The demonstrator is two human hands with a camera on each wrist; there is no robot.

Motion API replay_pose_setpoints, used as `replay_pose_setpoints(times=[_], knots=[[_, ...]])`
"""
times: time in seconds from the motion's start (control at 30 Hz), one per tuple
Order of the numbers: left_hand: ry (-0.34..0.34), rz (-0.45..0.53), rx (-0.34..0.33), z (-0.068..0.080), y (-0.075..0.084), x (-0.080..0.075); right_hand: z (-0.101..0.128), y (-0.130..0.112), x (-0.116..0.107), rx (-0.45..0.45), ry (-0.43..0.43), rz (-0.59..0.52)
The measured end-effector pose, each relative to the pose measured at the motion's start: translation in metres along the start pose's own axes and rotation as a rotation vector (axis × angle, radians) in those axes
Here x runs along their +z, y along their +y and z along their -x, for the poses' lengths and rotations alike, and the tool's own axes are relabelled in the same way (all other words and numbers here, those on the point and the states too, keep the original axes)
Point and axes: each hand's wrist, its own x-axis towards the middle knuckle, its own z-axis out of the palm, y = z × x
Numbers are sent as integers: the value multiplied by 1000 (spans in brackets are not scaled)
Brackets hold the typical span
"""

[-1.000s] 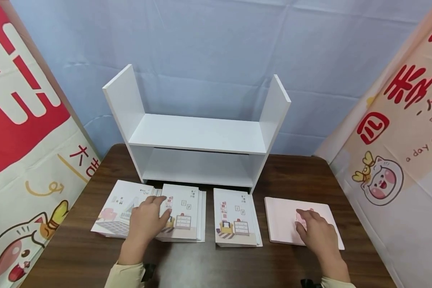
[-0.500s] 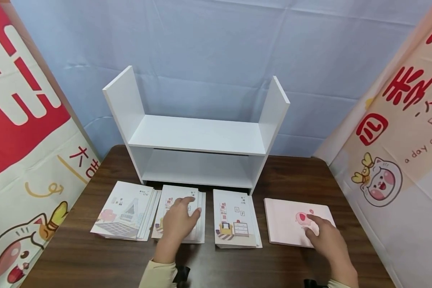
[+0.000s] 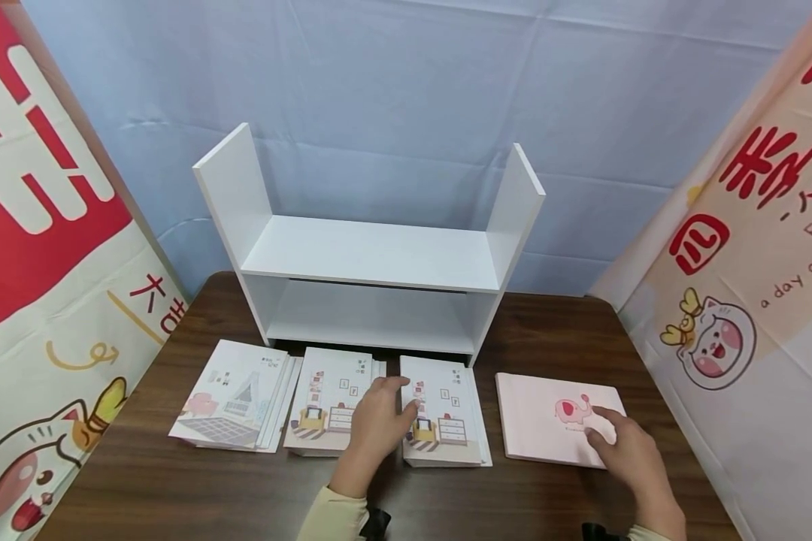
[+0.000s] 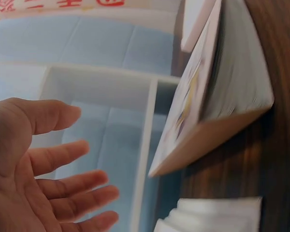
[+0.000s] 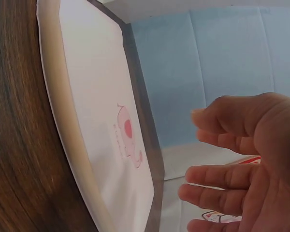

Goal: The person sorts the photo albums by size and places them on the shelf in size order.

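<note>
In the head view my left hand hovers between two stacks of illustrated booklets, holding nothing. Its fingertips overlap the left edge of the right-hand booklet stack, while the middle booklet stack lies partly behind it. The left wrist view shows relaxed, spread fingers away from a thick booklet stack. My right hand is over the right end of a pink book with an elephant on its cover. Seen from the right wrist, that hand is empty, fingers apart from the cover.
A white two-tier shelf stands at the back of the brown wooden table. Another fanned booklet stack lies at the left. A pale blue cloth hangs behind, with printed cloths at the sides.
My left hand has swept rightward from the left booklet stacks to the right-hand stack. My right hand has shifted slightly right and toward me, uncovering the elephant. The books look unmoved.
</note>
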Motion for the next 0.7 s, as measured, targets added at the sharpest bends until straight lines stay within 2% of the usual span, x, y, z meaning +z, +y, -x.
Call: replay_pose_setpoints(times=[0.3, 0.5, 0.7], knots=[[-13, 97, 81, 7, 16, 30, -1, 16, 11, 76, 83, -61], [-23, 154, 81, 6, 24, 44, -6, 23, 17, 161, 71, -109], [-43, 199, 86, 2, 32, 54, -12, 29, 16, 186, 54, -119]])
